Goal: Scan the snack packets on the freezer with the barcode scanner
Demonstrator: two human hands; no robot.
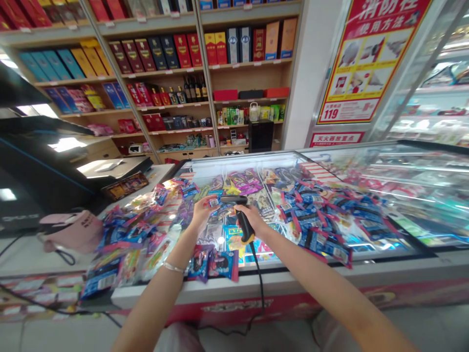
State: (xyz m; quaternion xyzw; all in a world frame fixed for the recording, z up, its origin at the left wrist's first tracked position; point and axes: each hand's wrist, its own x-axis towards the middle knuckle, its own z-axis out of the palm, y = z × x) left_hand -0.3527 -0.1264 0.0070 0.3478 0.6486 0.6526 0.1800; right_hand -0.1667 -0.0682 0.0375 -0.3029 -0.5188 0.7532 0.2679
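It's a shop: price-tagged shelves (251, 78) & glass-top disp. chest (246, 285).

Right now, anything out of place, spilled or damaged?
Blue packets lie in loose, overlapping heaps on the glass-topped case, left and right of the scanner; untidy against the neat boxes shelved behind. No spill or damage I can make out.

Two hands (202, 213), one scanner (244, 224)

Bright, white light; glare streaks on freezer (278, 282) glass, shine on packets (128, 232). Right side smeared, left edge partly dark. Wide-angle warp tilts shelves (157, 72); small print soft.
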